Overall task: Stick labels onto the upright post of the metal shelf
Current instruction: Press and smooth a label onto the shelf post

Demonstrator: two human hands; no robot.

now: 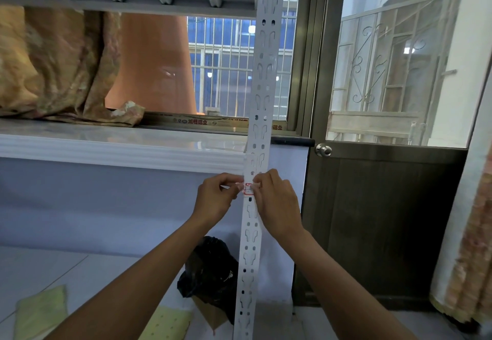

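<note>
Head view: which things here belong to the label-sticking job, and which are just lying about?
Job: upright post, label, left hand and right hand, both pinching it.
Lying about: black bag, yellow cloth, bundled fabric, door knob.

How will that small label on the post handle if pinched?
The small red-and-white paper label looks thin: probably floppy, nearly weightless. Left hand and right hand pinch it at the white perforated metal post; it likely clings, not slides.

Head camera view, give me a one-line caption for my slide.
Left hand and right hand pinch a red-printed label against the slotted white post.
</note>
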